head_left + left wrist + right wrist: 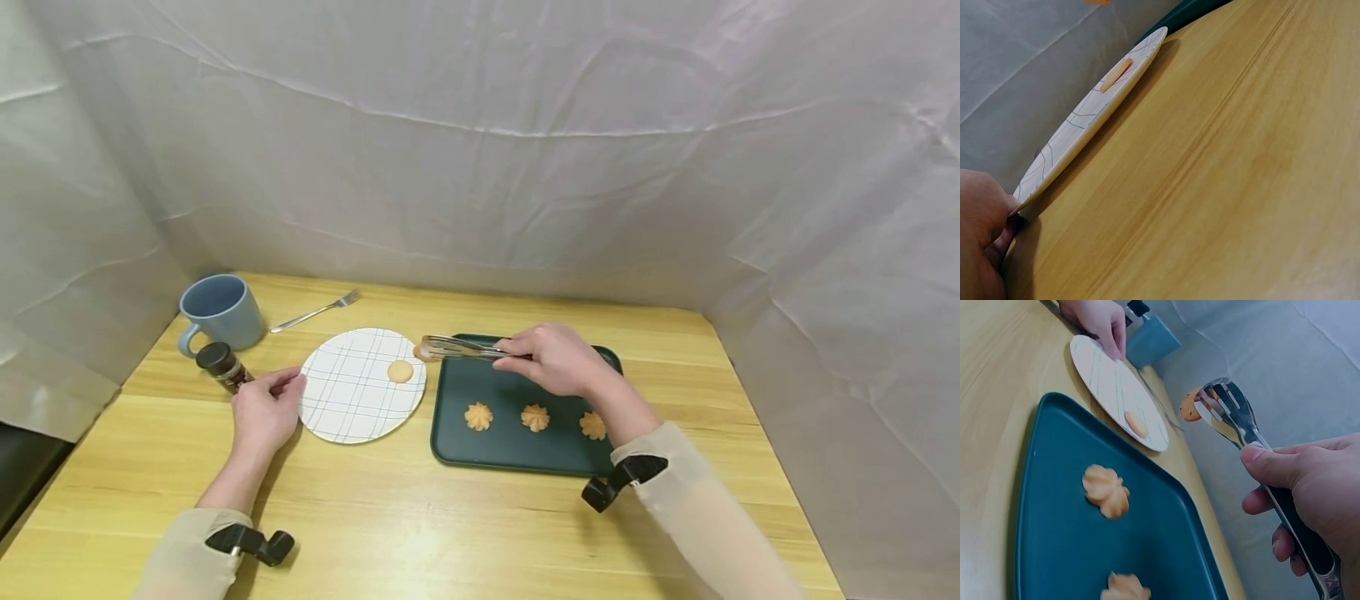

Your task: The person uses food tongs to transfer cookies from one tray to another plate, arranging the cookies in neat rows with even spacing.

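My left hand pinches the left rim of a round white plate with thin crossed lines; in the left wrist view the plate looks tilted, its rim between thumb and fingers. A smooth round cookie lies on the plate's right side. My right hand holds metal tongs, fingers curled round the handle. A brown cookie with dark specks sits between the tong tips, raised in the air near the plate's right rim. Below the right hand, a dark green tray bears flower-shaped cookies.
Behind the left hand stand a dark-capped jar and a blue mug. A fork lies behind the plate. Grey cloth hangs around the wooden table at the back and sides.
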`<state>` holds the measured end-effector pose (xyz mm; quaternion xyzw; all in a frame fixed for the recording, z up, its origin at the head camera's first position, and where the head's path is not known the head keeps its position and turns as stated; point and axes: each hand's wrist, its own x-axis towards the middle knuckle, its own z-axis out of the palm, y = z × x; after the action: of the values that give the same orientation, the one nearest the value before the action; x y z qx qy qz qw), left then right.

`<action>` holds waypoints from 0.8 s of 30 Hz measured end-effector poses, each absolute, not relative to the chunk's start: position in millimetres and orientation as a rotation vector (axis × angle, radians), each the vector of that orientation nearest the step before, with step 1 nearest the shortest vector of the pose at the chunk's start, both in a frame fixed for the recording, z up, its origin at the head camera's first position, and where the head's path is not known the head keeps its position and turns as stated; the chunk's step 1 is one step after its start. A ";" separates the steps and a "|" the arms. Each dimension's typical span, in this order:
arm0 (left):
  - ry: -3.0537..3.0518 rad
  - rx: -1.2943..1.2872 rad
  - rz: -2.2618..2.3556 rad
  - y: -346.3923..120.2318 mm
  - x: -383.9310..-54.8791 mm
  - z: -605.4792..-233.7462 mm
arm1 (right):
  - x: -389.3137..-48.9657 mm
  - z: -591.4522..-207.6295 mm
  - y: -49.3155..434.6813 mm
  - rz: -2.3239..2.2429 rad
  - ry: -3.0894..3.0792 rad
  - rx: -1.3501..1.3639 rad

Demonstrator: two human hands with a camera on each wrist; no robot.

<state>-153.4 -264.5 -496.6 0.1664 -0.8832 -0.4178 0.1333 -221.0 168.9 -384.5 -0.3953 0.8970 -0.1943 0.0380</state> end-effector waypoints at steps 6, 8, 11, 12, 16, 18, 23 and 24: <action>-2.550 0.489 -1.215 -263.7 -153.1 -495.7 | -225.3 -390.4 147.2 -0.596 2.731 -1.257; -2.546 0.482 -1.219 -263.4 -152.8 -495.5 | -226.5 -392.7 139.7 -0.600 2.724 -1.271; -2.544 0.475 -1.219 -263.4 -152.8 -496.5 | -228.3 -396.3 129.4 -0.598 2.707 -1.294; -2.544 0.474 -1.218 -263.5 -153.0 -496.9 | -228.7 -397.5 126.3 -0.609 2.697 -1.300; -2.537 0.463 -1.213 -263.8 -153.1 -498.1 | -230.8 -402.4 115.1 -0.622 2.659 -1.311; -2.535 0.460 -1.211 -264.0 -153.3 -498.5 | -232.3 -405.2 110.3 -0.619 2.652 -1.307; -2.540 0.468 -1.209 -263.3 -152.7 -498.3 | -236.4 -411.0 99.5 -0.605 2.637 -1.257; -2.542 0.469 -1.208 -263.2 -152.6 -498.4 | -237.3 -411.9 97.3 -0.610 2.627 -1.242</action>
<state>-152.6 -263.2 -498.4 0.1627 -0.8817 -0.4189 0.1437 -237.3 97.3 -411.9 -0.4168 0.8815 -0.2045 0.0860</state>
